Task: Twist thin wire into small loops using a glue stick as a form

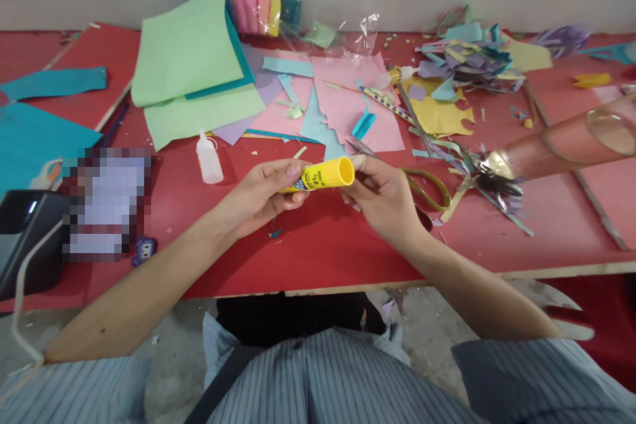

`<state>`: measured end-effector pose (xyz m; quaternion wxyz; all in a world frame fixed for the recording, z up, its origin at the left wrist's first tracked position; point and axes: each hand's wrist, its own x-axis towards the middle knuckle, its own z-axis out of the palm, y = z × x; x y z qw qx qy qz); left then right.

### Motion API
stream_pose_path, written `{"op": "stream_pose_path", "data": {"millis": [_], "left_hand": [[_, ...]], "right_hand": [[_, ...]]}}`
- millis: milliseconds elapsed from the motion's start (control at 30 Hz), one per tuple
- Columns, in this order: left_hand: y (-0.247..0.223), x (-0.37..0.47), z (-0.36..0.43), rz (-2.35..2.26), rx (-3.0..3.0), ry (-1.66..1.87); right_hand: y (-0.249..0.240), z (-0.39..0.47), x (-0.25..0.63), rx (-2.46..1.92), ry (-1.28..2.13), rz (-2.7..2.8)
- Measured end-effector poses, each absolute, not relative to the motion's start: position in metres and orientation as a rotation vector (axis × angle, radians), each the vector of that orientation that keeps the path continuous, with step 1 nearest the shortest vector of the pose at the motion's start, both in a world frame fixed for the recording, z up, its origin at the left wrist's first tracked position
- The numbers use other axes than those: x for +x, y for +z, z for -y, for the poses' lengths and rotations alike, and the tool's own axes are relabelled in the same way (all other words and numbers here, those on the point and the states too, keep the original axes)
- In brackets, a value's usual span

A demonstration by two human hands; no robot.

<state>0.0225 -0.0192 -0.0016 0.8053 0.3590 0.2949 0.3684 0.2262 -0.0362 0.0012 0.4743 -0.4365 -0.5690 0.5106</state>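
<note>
Held in front of me over the red table is a yellow glue stick (325, 174), its round open end turned to the right. My left hand (271, 192) is wrapped round its labelled rear part. Close beside the open end, my right hand (380, 195) is closed in a pinch. A small pale bit (358, 162) shows at its fingertips, too little to name. Scissors with yellowish handles (430, 189) lie just behind my right hand, partly covered by it. A small white squeeze bottle (209, 159) stands beyond my left forearm.
Green paper sheets (191, 46), pink paper (352, 99) and packed coloured clay (258, 12) lie at the back. To the right are a heap of paper strips (467, 56) and a clear brownish tube (561, 142). At left sit a blurred-out phone (106, 202) and a black device (34, 238).
</note>
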Motion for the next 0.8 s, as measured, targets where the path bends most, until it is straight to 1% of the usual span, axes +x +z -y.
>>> {"op": "stream_pose_path", "data": {"millis": [367,800], "left_hand": [[-0.0008,0.0322,0.0250,-0.658,0.726,0.929],[-0.0002,0.0272,0.0238,-0.556,0.825,0.842]], "right_hand": [[-0.0017,0.0367,0.2215,-1.028,1.306,1.339],[-0.0032,0.0386,0.2208,-0.982,1.327,1.369]]}}
